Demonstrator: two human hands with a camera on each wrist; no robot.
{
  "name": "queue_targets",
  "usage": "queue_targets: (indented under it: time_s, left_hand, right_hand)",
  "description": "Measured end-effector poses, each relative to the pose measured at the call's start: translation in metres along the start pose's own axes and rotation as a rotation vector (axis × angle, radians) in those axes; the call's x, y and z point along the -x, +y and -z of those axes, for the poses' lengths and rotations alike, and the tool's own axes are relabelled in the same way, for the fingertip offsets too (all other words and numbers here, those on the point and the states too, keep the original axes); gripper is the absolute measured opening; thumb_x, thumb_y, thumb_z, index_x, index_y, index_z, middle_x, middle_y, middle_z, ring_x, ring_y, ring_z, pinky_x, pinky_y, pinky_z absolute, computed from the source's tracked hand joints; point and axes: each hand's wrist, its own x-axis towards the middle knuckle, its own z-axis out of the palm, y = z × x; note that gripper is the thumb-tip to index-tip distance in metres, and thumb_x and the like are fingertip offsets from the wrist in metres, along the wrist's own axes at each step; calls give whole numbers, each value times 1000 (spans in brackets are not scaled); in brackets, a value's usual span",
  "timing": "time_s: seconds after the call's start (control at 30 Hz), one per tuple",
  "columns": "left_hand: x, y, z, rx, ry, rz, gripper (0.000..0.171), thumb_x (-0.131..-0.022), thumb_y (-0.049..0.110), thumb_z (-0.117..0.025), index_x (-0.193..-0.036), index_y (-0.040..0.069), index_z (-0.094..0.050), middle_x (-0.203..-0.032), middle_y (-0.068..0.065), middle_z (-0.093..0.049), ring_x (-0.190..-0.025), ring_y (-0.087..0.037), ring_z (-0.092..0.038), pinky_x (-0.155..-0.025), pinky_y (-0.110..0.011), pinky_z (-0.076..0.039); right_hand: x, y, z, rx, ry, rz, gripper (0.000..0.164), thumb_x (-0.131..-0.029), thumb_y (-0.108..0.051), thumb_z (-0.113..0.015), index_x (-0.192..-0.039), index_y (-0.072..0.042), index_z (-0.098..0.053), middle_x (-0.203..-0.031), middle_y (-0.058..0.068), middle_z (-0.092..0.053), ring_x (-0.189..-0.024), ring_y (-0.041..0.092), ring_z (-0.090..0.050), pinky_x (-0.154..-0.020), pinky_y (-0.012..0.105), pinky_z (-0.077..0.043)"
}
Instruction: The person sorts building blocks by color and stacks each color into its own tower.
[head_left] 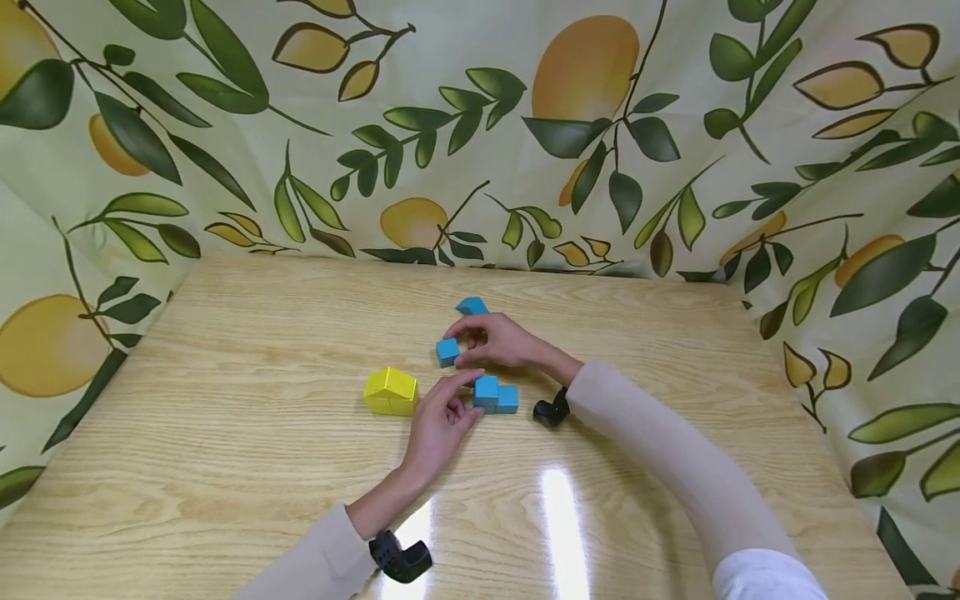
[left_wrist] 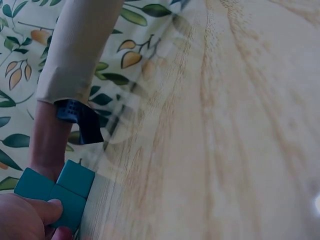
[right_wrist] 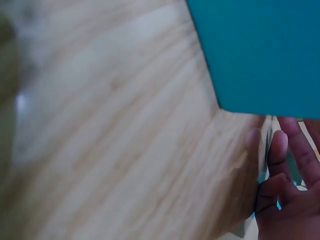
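Observation:
In the head view my left hand (head_left: pixel 437 429) holds a small group of joined blue cubes (head_left: pixel 486 393) between index finger and thumb. One cube stands higher and a lower one sits to its right. The left wrist view shows the thumb against these blue cubes (left_wrist: pixel 69 205). Just beyond, my right hand (head_left: pixel 504 342) pinches a single blue cube (head_left: pixel 447 352) at its fingertips. Behind the right hand lies a blue block with a slanted end (head_left: pixel 472 306), partly hidden. A large blue face (right_wrist: pixel 265 55) fills the upper right of the right wrist view.
Left of my left hand stands a yellow house-shaped group of blocks (head_left: pixel 391 393) with a peaked top. Everything rests on a wooden table (head_left: pixel 262 467). A patterned cloth (head_left: pixel 450 167) hangs along its back and sides. Each wrist bears a black camera mount (head_left: pixel 551 410).

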Motion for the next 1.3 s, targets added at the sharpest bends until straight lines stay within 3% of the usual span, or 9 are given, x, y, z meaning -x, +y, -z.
queue_targets:
  time_s: [0.37,0.63,0.97,1.3]
  left_hand:
    - [-2,1,-1,-9,1,-20,54,-77,-8,-75,-125,15,-62,-111,-2,-61,-63,-12,-49,-53,-22,-43]
    - [-2,1,-2,12,-1,0,54,-77,-6,-76,-125,12,-62,-109,-2,-61,-63,-13,-49,-54,-22,-43]
    - [0,4,-1,8,-4,48,50,-80,-1,-75,-125,16,-63,-112,0,-61,-64,-13,-49,-54,-21,-42]
    - [0,3,-1,8,0,33,50,-81,0,-75,-126,18,-62,-114,-2,-61,-66,-15,-50,-55,-21,-41]
  right_hand:
    - [19,1,15,-68,105,-18,34,-84,-20,-75,-116,-17,-65,-88,2,-63,-80,18,-60,-71,33,-49]
    - [48,-1,23,-162,203,-30,37,-83,-21,-77,-117,-14,-65,-94,4,-64,-84,21,-60,-70,33,-51]
    - [96,-7,16,-249,291,-69,35,-85,-13,-74,-118,-8,-64,-100,8,-62,-90,24,-57,-77,31,-50]
    - [125,-35,6,-267,309,-103,33,-85,-7,-73,-116,-5,-64,-102,7,-62,-91,27,-55,-78,30,-50]
